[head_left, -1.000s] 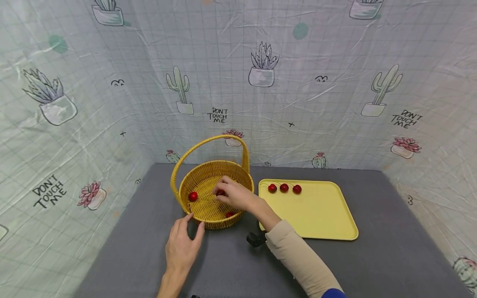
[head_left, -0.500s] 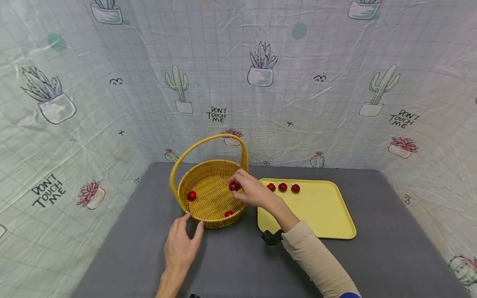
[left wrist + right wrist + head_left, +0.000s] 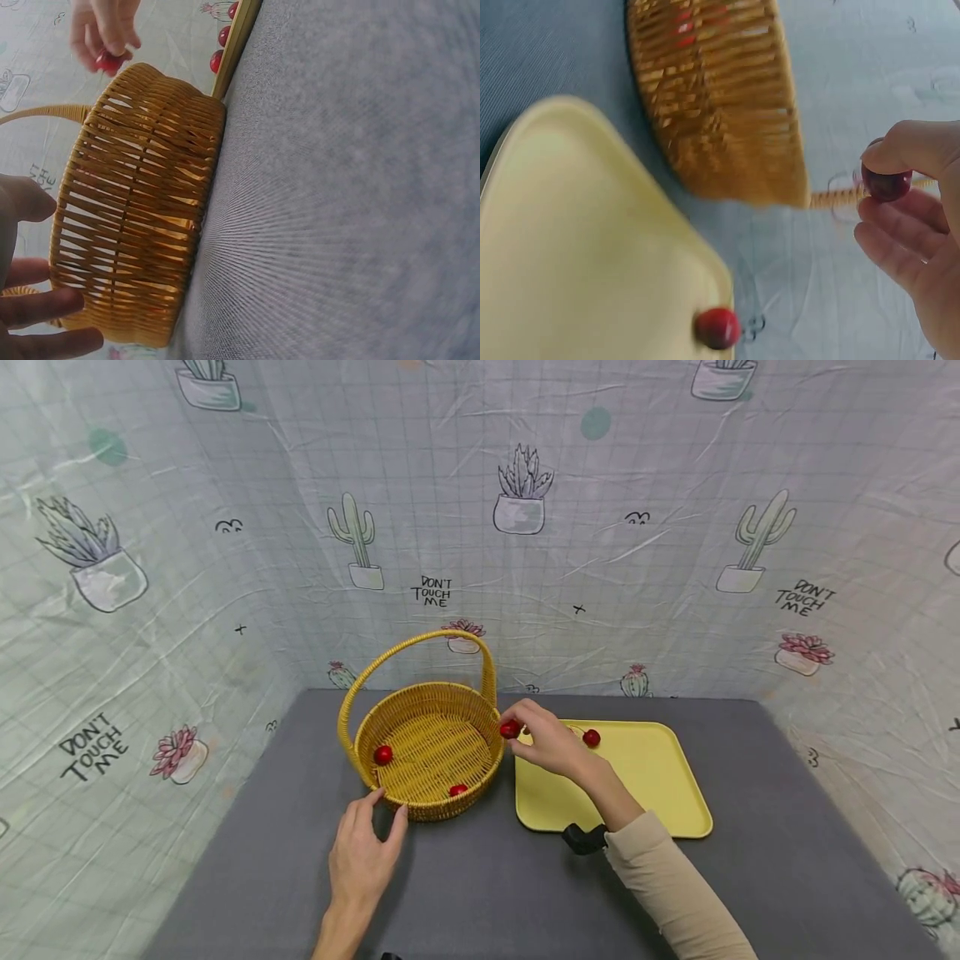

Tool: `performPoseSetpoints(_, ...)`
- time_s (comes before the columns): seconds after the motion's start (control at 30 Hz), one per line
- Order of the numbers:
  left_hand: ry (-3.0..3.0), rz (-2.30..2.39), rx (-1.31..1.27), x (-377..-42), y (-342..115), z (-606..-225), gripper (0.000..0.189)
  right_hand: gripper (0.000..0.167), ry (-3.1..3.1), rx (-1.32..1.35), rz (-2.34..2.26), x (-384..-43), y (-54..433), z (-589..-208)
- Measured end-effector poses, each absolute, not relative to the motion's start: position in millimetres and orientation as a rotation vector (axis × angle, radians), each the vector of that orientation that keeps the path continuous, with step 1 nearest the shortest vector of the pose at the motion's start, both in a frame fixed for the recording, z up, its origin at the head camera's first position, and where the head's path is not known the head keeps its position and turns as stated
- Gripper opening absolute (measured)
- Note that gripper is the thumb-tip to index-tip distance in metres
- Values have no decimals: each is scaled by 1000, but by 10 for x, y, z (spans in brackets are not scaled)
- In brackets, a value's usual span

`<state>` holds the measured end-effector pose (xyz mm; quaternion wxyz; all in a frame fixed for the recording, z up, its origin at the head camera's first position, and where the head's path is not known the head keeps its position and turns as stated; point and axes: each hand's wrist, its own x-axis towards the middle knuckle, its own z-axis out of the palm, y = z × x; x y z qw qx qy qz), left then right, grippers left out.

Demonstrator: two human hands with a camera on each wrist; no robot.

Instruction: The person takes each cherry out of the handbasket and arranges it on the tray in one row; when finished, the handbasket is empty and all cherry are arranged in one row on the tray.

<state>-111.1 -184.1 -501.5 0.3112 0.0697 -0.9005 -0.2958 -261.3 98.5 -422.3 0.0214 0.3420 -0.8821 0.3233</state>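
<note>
the left hand (image 3: pixel 363 860) is at 7 o'clock on the basket (image 3: pixel 431 812), fingers loosely spread, thumb apart, holding nothing; the tips are at the rim, though whether they press it i cannot tell. the handle (image 3: pixel 405 647) arches up from about 8 o'clock to 2 o'clock. inside lie a first cherry (image 3: pixel 383 755) at 9 o'clock and a second cherry (image 3: pixel 458 790) at 5 o'clock, well apart. just outside the rim at 3 o'clock, the right hand (image 3: pixel 553 745) pinches a third cherry (image 3: pixel 510 729) between thumb and fingertips, held up clear of basket and tray (image 3: pixel 637 789). on the tray, a fourth cherry (image 3: pixel 592 738) sits at 11 o'clock; the left wrist view shows three in a row there, two hidden from above by the right hand. a pale sleeve (image 3: pixel 678 877) runs off toward 5 o'clock.
</note>
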Motion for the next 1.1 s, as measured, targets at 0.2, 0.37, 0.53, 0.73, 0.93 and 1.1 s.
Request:
performPoseSetpoints(0.2,-2381,-783,191,-1127,-1850,-5024,44,36,-2737,970,1011,-2641,1240,-4312)
performPoseSetpoints(0.37,-2377,-788,182,-1132,-1855,-5029,45,37,-2709,911,1022,-2676,1464,-4403)
performPoseSetpoints(0.53,-2383,-793,186,-1134,-1853,-5030,45,37,-2707,844,1028,-2732,1702,-4506)
performPoseSetpoints(0.73,-2387,-791,190,-1128,-1849,-5029,45,38,-2744,756,1029,-2782,1949,-4605)
performPoseSetpoints(0.93,-2379,-794,182,-1127,-1847,-5034,45,40,-2760,682,1020,-2830,2139,-4695)
performPoseSetpoints(1.1,-2370,-808,167,-1132,-1850,-5032,45,41,-2790,617,1024,-2870,2274,-4764)
